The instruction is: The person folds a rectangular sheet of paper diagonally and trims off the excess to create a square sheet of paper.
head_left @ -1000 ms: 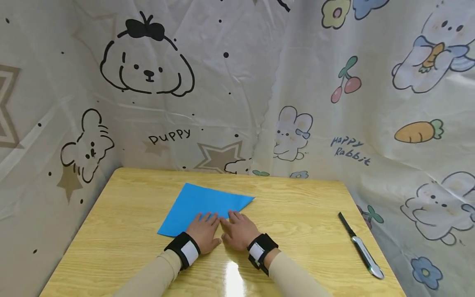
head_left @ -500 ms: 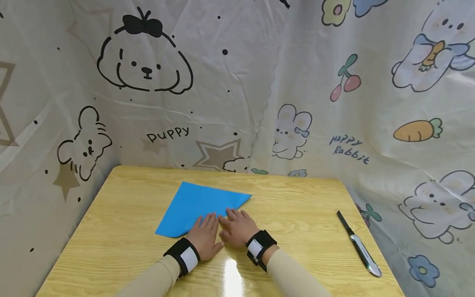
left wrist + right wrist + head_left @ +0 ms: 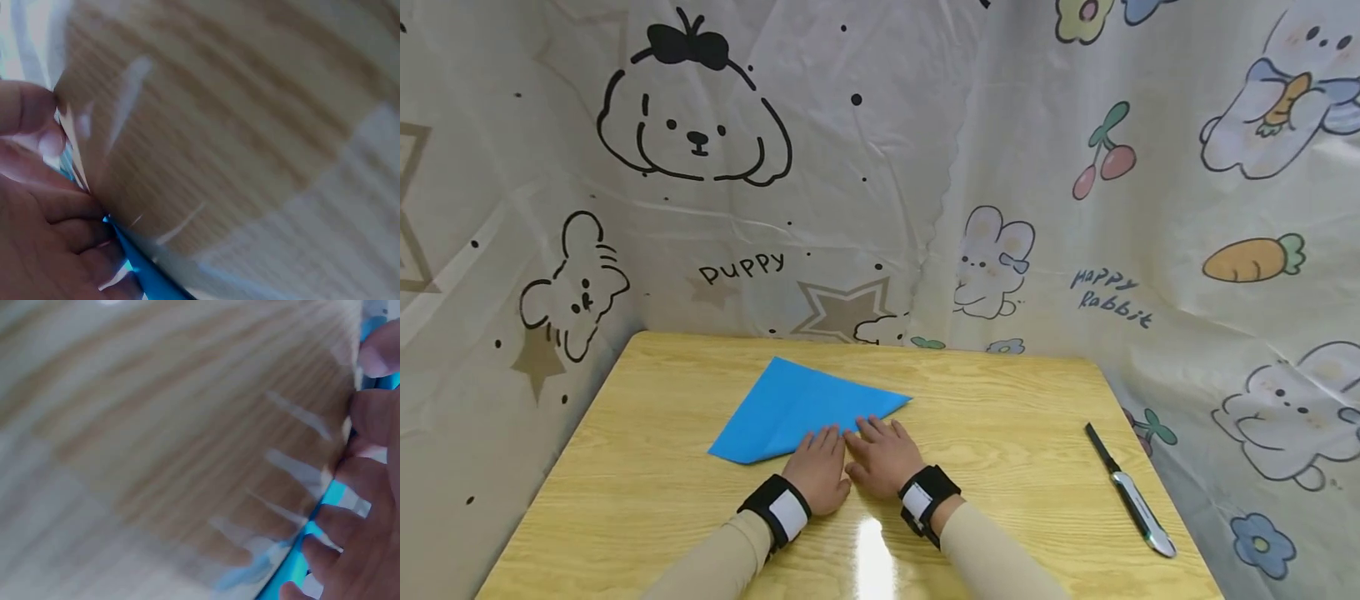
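Observation:
A folded sheet of blue paper (image 3: 808, 402) lies flat on the wooden table (image 3: 1000, 417). Along its near edge rest both hands, side by side. My left hand (image 3: 817, 472) has its fingers laid straight on the paper's edge. Beside it, my right hand (image 3: 886, 457) spreads its fingers over the same edge, closer to the pointed right corner. In the left wrist view, a strip of blue paper (image 3: 156, 278) shows below the fingers. The right wrist view has fingertips (image 3: 325, 522) along the blue paper's edge (image 3: 287, 575).
A folding utility knife (image 3: 1131, 492) with a dark blade lies at the table's right side. Behind and around the table hangs a white curtain (image 3: 865, 150) printed with cartoon animals. Black straps circle both wrists.
The paper's left part has turned slightly, its near-left edge now lifted further from the left wrist and a faint crease showing. Both hands stay at the near edge, with only small shifts.

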### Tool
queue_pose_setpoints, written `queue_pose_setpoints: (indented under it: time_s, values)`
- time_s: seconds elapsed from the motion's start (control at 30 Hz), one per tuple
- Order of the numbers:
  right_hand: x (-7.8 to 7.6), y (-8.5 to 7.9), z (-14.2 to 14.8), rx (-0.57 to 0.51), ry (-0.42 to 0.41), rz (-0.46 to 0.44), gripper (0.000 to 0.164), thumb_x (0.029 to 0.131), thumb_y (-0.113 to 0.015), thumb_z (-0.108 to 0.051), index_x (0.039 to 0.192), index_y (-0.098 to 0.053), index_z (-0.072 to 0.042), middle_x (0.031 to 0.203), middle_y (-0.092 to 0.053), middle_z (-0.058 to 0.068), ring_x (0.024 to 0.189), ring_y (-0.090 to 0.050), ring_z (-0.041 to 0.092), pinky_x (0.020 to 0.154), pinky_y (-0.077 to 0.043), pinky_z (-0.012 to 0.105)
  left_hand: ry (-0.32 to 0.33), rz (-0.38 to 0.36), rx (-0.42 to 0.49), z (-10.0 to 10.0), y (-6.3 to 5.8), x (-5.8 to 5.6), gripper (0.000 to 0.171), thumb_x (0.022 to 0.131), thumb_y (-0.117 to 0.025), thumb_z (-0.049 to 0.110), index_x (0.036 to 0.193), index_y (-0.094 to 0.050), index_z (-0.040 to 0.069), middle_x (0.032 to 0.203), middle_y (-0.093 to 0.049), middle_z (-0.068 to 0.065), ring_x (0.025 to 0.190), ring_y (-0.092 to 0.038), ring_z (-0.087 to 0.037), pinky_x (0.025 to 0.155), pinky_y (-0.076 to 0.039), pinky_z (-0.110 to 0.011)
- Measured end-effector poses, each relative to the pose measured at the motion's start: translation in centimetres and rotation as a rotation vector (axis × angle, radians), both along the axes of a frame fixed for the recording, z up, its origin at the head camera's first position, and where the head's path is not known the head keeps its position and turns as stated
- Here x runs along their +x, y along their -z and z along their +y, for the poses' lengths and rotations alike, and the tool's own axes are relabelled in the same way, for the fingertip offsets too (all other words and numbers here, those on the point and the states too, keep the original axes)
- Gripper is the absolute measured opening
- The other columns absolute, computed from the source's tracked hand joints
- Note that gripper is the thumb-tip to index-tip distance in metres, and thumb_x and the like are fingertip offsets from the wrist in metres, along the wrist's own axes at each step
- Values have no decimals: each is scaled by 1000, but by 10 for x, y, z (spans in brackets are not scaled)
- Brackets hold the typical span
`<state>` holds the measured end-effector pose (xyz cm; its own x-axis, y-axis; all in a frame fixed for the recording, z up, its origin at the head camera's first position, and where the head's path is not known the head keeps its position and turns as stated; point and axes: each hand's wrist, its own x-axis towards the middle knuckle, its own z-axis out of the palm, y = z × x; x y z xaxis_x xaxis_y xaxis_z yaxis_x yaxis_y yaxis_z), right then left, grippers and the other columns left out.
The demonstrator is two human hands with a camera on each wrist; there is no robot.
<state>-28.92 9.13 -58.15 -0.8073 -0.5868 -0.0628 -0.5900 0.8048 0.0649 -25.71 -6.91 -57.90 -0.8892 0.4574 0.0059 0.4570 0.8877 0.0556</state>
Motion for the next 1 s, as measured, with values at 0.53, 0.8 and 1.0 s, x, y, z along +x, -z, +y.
queue_pose_setpoints:
  time_s: [0.53, 0.8, 1.0]
  values:
    - [-11, 3, 17, -76, -28, -95, 62, 89, -33, -56, 141, -28, -23, 146, -23, 4, 134, -18, 23, 103, -23, 49, -6, -31, 0, 0, -4, -3, 63, 81, -59, 39, 126, -46, -3, 135, -38, -19, 126, -33, -33, 100, -28, -48]
    - [-15, 7, 28, -79, -24, -68, 63, 89, -31, -57, 142, -26, -21, 146, -22, 5, 134, -18, 23, 104, -21, 49, -5, -39, 6, 2, -4, -5, 61, 83, -58, 37, 127, -45, -3, 136, -37, -19, 126, -33, -33, 100, -28, -49]
    - [-17, 2, 34, -86, 0, -99, 64, 89, -33, -56, 142, -25, -20, 146, -22, 5, 134, -18, 24, 103, -21, 49, 3, -38, 14, 2, -2, -5, 61, 82, -58, 36, 127, -45, -3, 136, -36, -20, 126, -32, -33, 100, -27, -49]
